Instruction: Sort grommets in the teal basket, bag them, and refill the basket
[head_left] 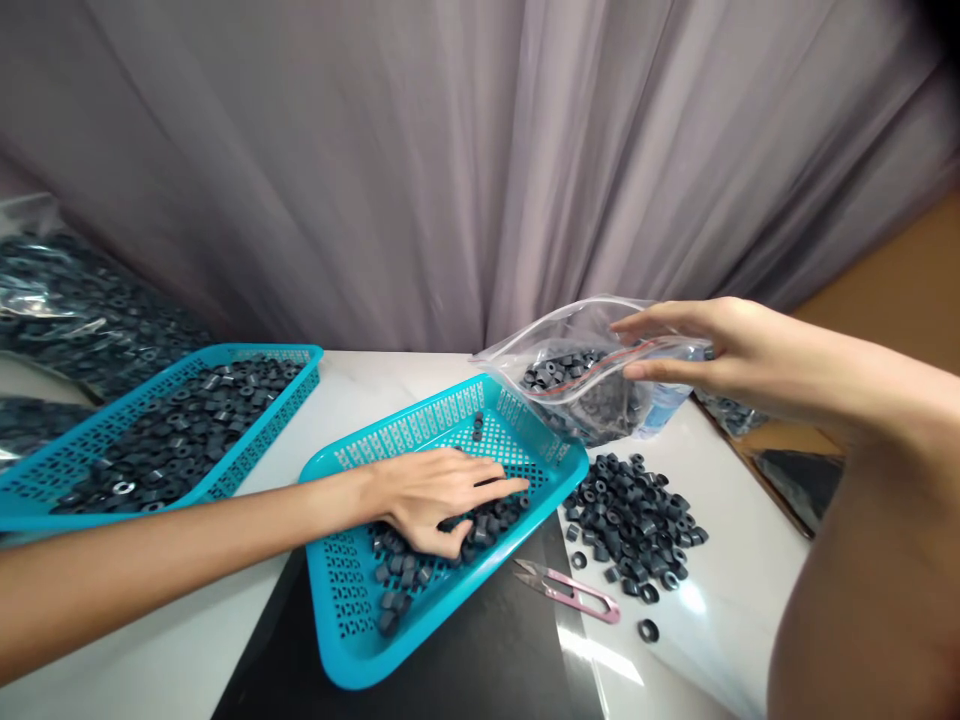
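Left of the central basket [457,590], a clear plastic bag [97,300] bulges with grey-black pieces behind the left basket [300,350], also turquoise and perforated, which carries a thick layer of them. The central basket stands partly on a dark mat [480,650] on the white surface [187,650]. Inside, a thin scatter of tubular pieces [491,525] lies mostly along its near side: short, matt, grey-black cylinders, each bored through. The left hand [442,495] rests palm down on them, its grip loosely spread; whether any are held beneath I cannot tell. Right of the central basket's near edge lie pink-handled thread snips [577,595]. At its far right corner a zip-lock bag [600,415], part filled with the pieces, gapes open. Beyond its right side is a loose heap [637,520] of pieces. The right hand [720,345] is at the zip-lock bag's mouth, grip parted, thumb below fingers; whether it pinches film is unclear.
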